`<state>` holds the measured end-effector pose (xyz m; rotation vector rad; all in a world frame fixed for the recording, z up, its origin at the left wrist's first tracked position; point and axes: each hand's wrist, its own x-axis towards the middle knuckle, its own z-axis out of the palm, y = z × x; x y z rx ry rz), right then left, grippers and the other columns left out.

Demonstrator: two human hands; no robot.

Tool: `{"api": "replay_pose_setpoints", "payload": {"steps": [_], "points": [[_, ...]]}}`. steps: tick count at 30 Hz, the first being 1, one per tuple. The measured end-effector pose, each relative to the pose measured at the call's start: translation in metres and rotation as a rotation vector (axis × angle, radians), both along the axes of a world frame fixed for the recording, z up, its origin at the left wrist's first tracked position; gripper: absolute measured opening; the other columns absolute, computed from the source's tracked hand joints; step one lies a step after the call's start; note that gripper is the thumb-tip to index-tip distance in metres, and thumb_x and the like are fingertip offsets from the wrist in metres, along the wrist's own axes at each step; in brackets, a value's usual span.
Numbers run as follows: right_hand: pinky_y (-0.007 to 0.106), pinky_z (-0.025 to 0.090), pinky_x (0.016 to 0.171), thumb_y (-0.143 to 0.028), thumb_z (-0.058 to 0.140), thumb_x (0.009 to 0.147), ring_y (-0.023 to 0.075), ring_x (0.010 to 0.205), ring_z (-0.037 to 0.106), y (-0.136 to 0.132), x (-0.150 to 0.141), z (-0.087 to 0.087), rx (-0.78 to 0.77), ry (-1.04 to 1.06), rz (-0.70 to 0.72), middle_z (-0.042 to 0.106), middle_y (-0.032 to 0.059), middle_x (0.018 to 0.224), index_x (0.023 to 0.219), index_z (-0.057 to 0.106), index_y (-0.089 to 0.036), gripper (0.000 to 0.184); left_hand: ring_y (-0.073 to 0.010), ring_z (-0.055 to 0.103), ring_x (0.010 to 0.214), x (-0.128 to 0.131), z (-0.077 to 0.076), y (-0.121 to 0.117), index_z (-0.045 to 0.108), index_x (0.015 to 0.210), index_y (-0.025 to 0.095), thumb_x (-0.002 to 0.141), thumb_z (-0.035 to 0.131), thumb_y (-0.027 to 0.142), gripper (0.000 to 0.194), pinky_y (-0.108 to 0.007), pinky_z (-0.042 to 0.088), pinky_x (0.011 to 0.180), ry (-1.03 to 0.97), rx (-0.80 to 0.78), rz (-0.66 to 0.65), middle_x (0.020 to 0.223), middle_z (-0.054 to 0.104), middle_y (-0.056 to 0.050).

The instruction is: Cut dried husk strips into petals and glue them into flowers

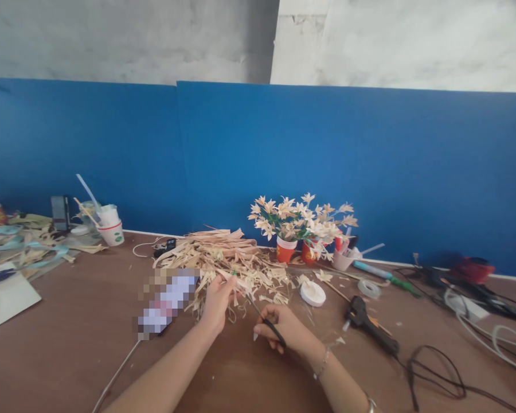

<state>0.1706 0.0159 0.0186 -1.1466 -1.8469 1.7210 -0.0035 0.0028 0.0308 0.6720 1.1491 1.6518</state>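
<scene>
My left hand (pixel 217 301) is pinched closed at the near edge of the pile, its fingertips on a pale dried strip (pixel 241 285). A small bit of green shows at its fingertips. My right hand (pixel 281 330) is wrapped round black-handled scissors (pixel 274 332), whose blades point up and left toward the strip. By the right fingertips is a small white pointed piece; whether it is held I cannot tell. Behind both hands spreads a heap of pale dried strips (pixel 223 249). A phone (pixel 167 304), its screen blurred, lies left of my left hand.
Pale flowers (pixel 290 215) stand in red paper cups (pixel 286 250) against the blue partition (pixel 262 149). On the right are a white round lid (pixel 312 293), a tape roll (pixel 368 288) and a black glue gun (pixel 372 327) with its cord. White cups (pixel 112 232) stand at left.
</scene>
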Motion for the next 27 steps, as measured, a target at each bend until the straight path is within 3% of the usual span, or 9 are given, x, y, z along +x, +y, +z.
{"api": "replay_pose_setpoints", "payload": {"steps": [4, 9, 17, 27], "points": [[0.013, 0.030, 0.030, -0.043, 0.068, 0.064, 0.0039, 0.030, 0.039, 0.004, 0.014, 0.008, 0.009, -0.058, 0.092, 0.049, -0.0093, 0.041, 0.078, 0.054, -0.016, 0.034, -0.0158, 0.062, 0.062, -0.009, -0.001, 0.003, 0.059, 0.073, 0.015, 0.061, 0.071, 0.039, 0.029, -0.027, 0.049, 0.061, 0.099, -0.012, 0.021, 0.063, 0.065, -0.001], [0.013, 0.029, 0.029, -0.038, 0.065, 0.065, 0.0041, 0.029, 0.038, 0.008, 0.020, 0.012, 0.018, -0.145, 0.084, 0.049, -0.0092, 0.039, 0.076, 0.055, -0.016, 0.026, -0.0134, 0.058, 0.053, -0.016, 0.000, 0.005, 0.059, 0.065, 0.015, 0.059, 0.072, 0.037, 0.026, -0.024, 0.047, 0.054, 0.195, -0.035, -0.007, 0.058, 0.064, 0.000], [0.013, 0.028, 0.029, -0.038, 0.065, 0.065, 0.0038, 0.029, 0.037, 0.007, 0.019, 0.010, 0.006, -0.154, 0.099, 0.049, -0.0094, 0.039, 0.076, 0.056, -0.016, 0.027, -0.0137, 0.057, 0.047, -0.014, 0.002, 0.004, 0.060, 0.066, 0.016, 0.059, 0.072, 0.037, 0.025, -0.023, 0.044, 0.046, 0.192, -0.062, -0.136, 0.054, 0.063, 0.001], [0.013, 0.027, 0.029, -0.040, 0.065, 0.066, 0.0037, 0.029, 0.037, 0.006, 0.020, 0.011, 0.042, -0.167, 0.120, 0.049, -0.0093, 0.041, 0.077, 0.055, -0.016, 0.028, -0.0109, 0.057, 0.047, -0.013, 0.000, 0.002, 0.057, 0.067, 0.015, 0.059, 0.074, 0.036, 0.028, -0.021, 0.043, 0.044, 0.144, -0.090, -0.261, 0.066, 0.067, -0.002]]}}
